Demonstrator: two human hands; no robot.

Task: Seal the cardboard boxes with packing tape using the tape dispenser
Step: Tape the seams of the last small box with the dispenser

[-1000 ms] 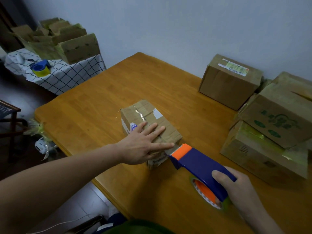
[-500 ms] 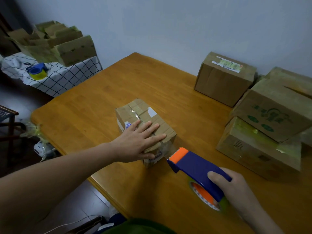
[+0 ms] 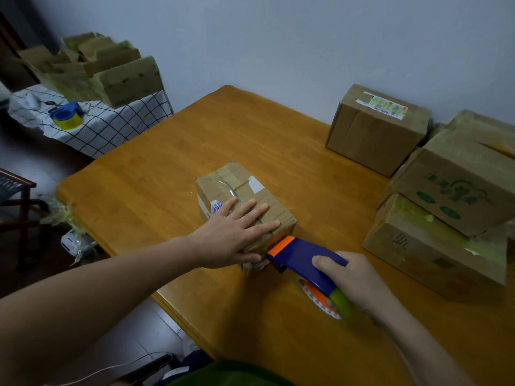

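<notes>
A small cardboard box [image 3: 237,185] lies in the middle of the wooden table [image 3: 156,179], with old tape along its top seam. My left hand [image 3: 231,235] presses flat on the near half of its top, fingers straight. My right hand [image 3: 351,277] grips a blue tape dispenser [image 3: 301,254] with an orange front and a roll of yellow-green tape. The dispenser's orange front touches the box's near end, just below my left fingertips.
Three bigger cardboard boxes stand at the table's right: one by the wall [image 3: 376,129] and two stacked [image 3: 457,190]. At the far left, a checked cloth [image 3: 111,126] carries open boxes and a second blue dispenser [image 3: 67,114]. A chair [image 3: 16,196] stands at the left edge.
My right hand has brought the dispenser forward from a short gap until its orange front meets the box's near end. My left hand stays flat on the box.
</notes>
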